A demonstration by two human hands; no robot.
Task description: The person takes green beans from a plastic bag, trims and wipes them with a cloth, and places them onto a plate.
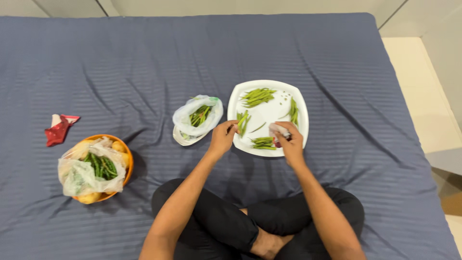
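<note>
Head view, looking down: we sit cross-legged on a blue-grey striped bedsheet (144, 62). A white square plate (302, 103) lies in front of our knees, carrying several small heaps of green beans (258, 96), sorted into separate groups.

Left hand (222, 138): at the plate's left edge, fingers pinched together on a green bean (242, 121) from the group lying there.

Right hand (290, 143): on the plate's near right part, closed around a small whitish object (278, 128); something red shows beside the fingers. We cannot tell what the object is.

The two hands sit apart, with one heap of beans between them.

Just left of the plate, touching or nearly touching its rim: an open clear plastic bag (197, 115) with green and reddish scraps inside. Well apart, far left: an orange bowl (128, 159) holding a plastic bag of green beans and yellowish produce. Above it lies a red wrapper (57, 131).
</note>
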